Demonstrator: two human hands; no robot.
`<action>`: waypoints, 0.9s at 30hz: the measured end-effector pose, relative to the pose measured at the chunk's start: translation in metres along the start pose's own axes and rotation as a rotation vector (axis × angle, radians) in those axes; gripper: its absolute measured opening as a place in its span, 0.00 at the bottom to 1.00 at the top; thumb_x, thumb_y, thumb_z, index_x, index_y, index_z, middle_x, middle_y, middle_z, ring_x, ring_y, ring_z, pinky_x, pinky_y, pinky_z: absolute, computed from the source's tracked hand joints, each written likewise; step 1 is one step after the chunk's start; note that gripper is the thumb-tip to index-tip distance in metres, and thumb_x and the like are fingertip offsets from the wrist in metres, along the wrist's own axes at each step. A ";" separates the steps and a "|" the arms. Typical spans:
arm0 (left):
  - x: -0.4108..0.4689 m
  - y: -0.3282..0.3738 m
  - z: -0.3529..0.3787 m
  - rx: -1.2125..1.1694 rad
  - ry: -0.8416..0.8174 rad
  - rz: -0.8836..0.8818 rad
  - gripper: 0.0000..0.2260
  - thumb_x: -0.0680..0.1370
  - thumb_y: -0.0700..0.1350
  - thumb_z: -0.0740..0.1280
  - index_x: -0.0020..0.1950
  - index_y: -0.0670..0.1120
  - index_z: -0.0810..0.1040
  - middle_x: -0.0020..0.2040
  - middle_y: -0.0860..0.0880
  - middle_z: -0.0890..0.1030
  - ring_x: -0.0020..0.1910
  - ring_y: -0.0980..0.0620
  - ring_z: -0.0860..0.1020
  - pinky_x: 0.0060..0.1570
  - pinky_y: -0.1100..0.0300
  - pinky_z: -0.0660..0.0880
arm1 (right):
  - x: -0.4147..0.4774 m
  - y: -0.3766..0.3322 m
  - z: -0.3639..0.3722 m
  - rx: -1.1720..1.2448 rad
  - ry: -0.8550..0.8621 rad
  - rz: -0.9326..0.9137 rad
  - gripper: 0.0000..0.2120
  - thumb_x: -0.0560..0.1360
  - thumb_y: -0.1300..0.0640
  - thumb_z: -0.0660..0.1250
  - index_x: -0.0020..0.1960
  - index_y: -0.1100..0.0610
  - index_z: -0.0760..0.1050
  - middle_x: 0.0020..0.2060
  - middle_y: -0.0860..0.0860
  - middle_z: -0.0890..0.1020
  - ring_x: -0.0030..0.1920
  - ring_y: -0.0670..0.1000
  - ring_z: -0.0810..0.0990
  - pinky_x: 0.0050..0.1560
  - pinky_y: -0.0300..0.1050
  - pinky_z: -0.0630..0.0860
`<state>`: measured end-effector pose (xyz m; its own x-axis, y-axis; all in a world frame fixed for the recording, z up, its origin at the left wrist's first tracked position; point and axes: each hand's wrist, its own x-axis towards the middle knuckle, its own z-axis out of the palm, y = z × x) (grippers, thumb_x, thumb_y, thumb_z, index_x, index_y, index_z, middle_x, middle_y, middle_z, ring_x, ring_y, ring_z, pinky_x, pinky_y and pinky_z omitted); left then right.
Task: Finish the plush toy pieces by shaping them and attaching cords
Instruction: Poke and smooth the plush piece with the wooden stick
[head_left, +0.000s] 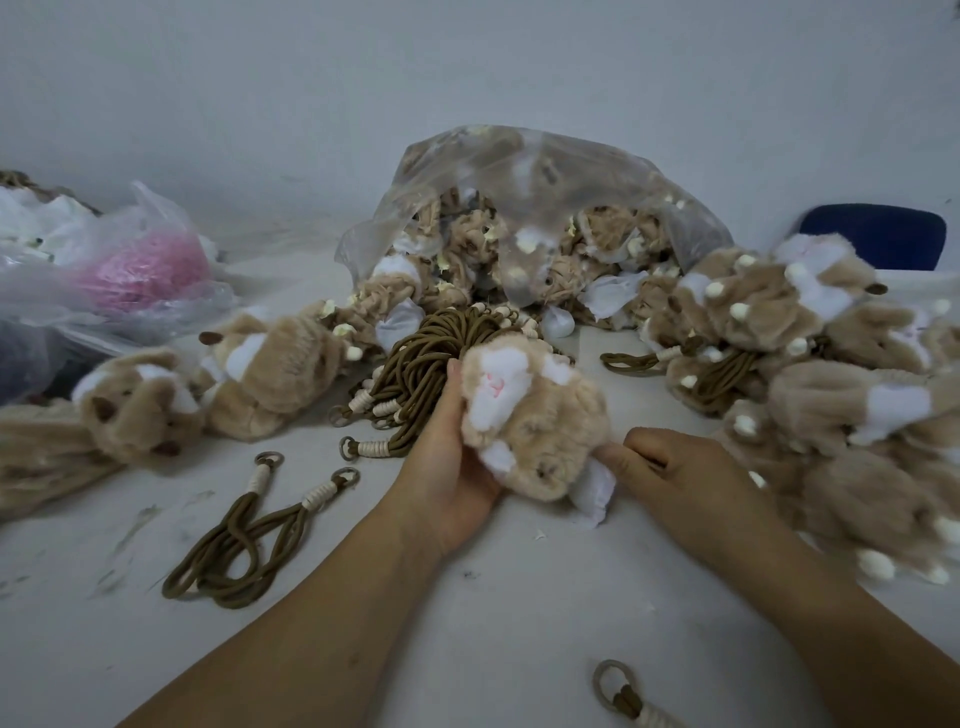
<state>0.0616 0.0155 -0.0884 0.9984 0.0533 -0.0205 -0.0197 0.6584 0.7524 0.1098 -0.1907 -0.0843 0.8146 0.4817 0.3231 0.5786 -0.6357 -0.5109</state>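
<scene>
A tan and white plush piece sits at the centre of the table. My left hand grips it from the left and below, fingers curled round its side. My right hand has its fingers curled and the thumb pinches the lower right edge of the piece, by a white flap. Behind the piece lies a bundle of brown cords with cream wrapped ends and metal rings. Two loose brown cords lie to the left on the table. Another cord end with a ring lies near the front edge.
A clear plastic bag of plush pieces stands at the back centre. Plush piles lie at the right and left. Plastic bags, one with pink filling, sit far left. A blue chair back shows behind right.
</scene>
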 end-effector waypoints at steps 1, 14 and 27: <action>0.000 0.000 -0.001 0.004 0.019 0.011 0.27 0.83 0.63 0.52 0.71 0.45 0.74 0.64 0.43 0.80 0.64 0.45 0.78 0.62 0.47 0.74 | 0.001 0.001 -0.003 -0.059 -0.014 -0.006 0.17 0.71 0.30 0.51 0.32 0.37 0.70 0.31 0.41 0.75 0.35 0.40 0.73 0.32 0.42 0.66; -0.011 -0.008 -0.005 0.083 0.141 -0.083 0.15 0.84 0.43 0.54 0.43 0.42 0.75 0.30 0.48 0.83 0.28 0.53 0.82 0.27 0.63 0.78 | -0.006 -0.009 0.004 0.071 -0.007 -0.114 0.29 0.66 0.28 0.58 0.31 0.56 0.66 0.27 0.48 0.70 0.28 0.44 0.68 0.30 0.40 0.62; -0.016 -0.012 0.023 0.805 0.071 0.495 0.38 0.74 0.60 0.70 0.77 0.68 0.51 0.66 0.75 0.64 0.58 0.79 0.69 0.55 0.75 0.71 | 0.003 0.005 0.001 -0.073 0.166 0.059 0.32 0.67 0.27 0.51 0.26 0.55 0.65 0.23 0.49 0.70 0.25 0.46 0.68 0.28 0.44 0.63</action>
<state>0.0474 -0.0109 -0.0817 0.8804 0.2506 0.4025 -0.3708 -0.1651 0.9139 0.1154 -0.1916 -0.0866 0.8390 0.3402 0.4248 0.5265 -0.7047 -0.4755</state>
